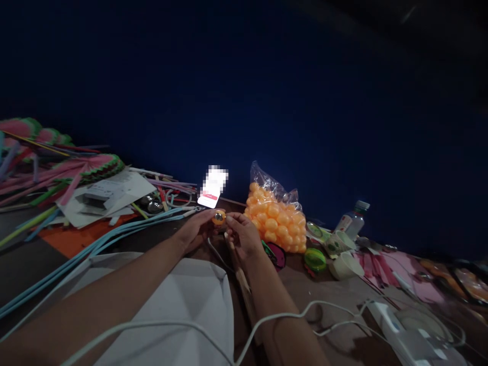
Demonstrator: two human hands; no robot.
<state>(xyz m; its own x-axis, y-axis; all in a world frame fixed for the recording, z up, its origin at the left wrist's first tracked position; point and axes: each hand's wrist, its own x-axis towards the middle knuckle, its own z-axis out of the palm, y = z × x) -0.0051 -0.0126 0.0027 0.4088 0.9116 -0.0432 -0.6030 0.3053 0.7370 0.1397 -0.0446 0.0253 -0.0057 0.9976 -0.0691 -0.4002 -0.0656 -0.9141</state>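
Observation:
A small orange ball [218,217] with dark, shiny patches on its front sits between the thumb and fingers of my left hand [196,230]. Close against its right side is my right hand [244,235], its thumb and fingertips pinched together. Whatever that pinch holds, if anything, is too small to make out. Just behind the ball a phone [209,195] with a bright screen stands tilted. To the right of my right hand rests a clear plastic bag [276,218] full of orange balls.
A white cable [290,315] crosses in front of my forearms, above a pale box [190,284]. Pipe cleaners, light-blue cords [110,239] and paper lie left. Right are a green ball-shaped item [314,260], paper cups [346,265], a bottle [353,221] and a power strip [400,330].

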